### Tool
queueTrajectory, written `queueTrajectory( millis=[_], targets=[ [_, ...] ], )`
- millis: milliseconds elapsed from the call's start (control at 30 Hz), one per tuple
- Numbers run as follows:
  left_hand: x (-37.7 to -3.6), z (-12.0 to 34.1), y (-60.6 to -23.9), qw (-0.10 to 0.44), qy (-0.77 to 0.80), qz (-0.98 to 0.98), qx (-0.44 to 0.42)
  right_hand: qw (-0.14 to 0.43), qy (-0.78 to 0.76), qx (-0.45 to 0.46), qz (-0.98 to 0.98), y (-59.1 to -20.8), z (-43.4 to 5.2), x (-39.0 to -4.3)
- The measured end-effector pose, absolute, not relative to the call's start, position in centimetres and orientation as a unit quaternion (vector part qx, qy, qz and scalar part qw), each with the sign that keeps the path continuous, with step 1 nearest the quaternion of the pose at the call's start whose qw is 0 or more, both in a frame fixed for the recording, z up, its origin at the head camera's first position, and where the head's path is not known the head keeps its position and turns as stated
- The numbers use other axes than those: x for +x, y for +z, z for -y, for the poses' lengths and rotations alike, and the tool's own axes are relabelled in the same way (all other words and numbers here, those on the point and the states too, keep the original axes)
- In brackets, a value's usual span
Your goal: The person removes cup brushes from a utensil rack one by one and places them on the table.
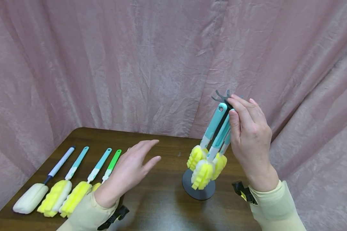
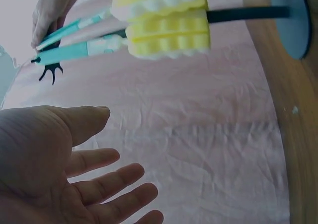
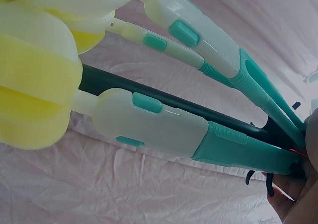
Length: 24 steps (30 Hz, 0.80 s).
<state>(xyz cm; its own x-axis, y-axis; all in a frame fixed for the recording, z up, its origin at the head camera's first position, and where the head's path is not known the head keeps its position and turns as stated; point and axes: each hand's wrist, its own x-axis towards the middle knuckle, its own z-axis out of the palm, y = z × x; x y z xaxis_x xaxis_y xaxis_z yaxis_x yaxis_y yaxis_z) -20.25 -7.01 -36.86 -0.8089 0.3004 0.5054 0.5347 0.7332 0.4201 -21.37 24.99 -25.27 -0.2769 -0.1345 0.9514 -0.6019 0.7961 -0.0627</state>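
Pinching a turquoise-handled brush point(image 1: 216, 148) by its upper end in the right grip point(image 1: 250, 133), the one nearer the stand point(image 1: 200, 193); slanting its long axis down-left from there; spreading the empty left grip point(image 1: 133, 166) above the tabletop point(image 1: 162, 195).

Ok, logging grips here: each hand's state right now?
Left hand: open, holding nothing.
Right hand: at the stand's top by teal handles; whether it grips anything cannot be told.

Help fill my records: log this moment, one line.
left hand: open, empty; right hand: at stand; brushes at stand: three; brushes on table: four
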Motion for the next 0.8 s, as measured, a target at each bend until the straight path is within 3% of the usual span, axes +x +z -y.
queueTrajectory(
  millis=[800],
  targets=[
    [-20.6,1.8,-34.7,0.201,-0.305,0.877,-0.313,0.55,0.211,0.239,0.772,-25.4,-25.1,-21.4]
  ],
)
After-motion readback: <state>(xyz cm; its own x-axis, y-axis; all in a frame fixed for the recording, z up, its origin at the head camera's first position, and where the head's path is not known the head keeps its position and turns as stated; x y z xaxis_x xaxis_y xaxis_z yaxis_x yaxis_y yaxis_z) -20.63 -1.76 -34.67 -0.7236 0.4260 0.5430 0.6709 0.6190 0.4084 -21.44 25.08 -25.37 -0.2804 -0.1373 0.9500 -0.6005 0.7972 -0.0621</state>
